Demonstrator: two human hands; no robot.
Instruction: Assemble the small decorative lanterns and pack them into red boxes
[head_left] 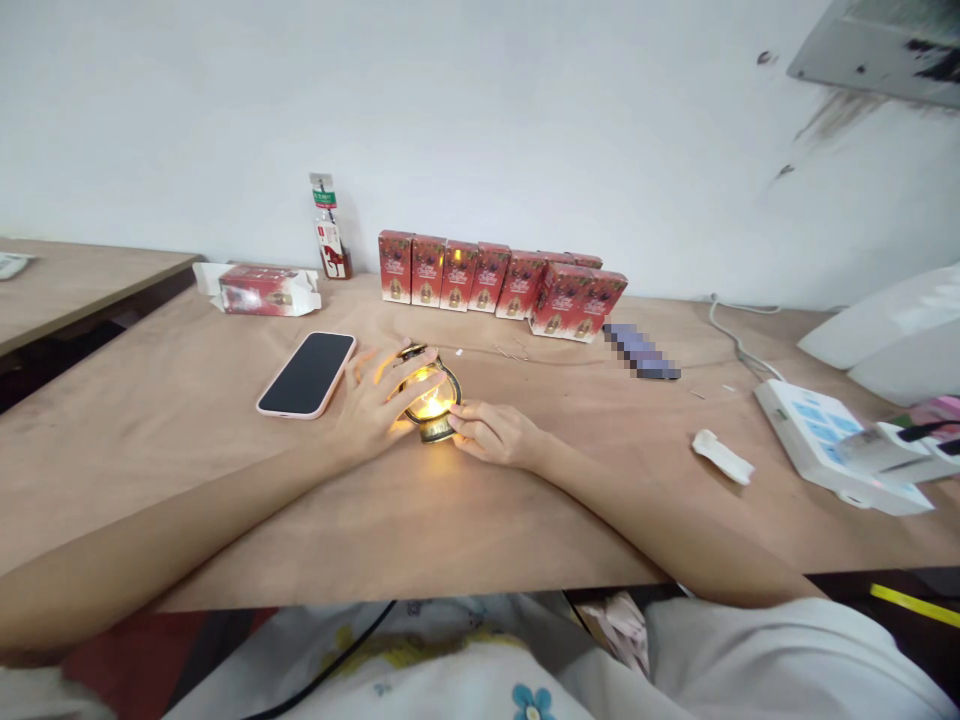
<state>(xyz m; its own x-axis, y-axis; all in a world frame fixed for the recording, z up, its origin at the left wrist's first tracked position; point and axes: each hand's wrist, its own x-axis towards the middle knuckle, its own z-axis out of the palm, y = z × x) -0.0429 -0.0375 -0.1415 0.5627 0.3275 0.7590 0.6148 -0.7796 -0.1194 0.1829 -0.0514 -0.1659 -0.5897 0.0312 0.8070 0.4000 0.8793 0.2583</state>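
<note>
A small lit lantern [432, 398] with a dark gold frame glows yellow above the middle of the table. My left hand [375, 405] wraps round its left side, fingers across the glass and the top. The fingers of my right hand [499, 432] are pinched at the lower right of its base. The lantern leans a little to the left. Left of my left hand lies a phone [307, 375] with a pink edge, its screen dark.
Several red printed boxes [491, 278] stand in a row by the wall. An opened red box [259, 290] lies at the back left near a bottle [330, 235]. At right are a white power strip [817, 430], a crumpled white scrap [721, 458] and a blurred flat item [642, 352].
</note>
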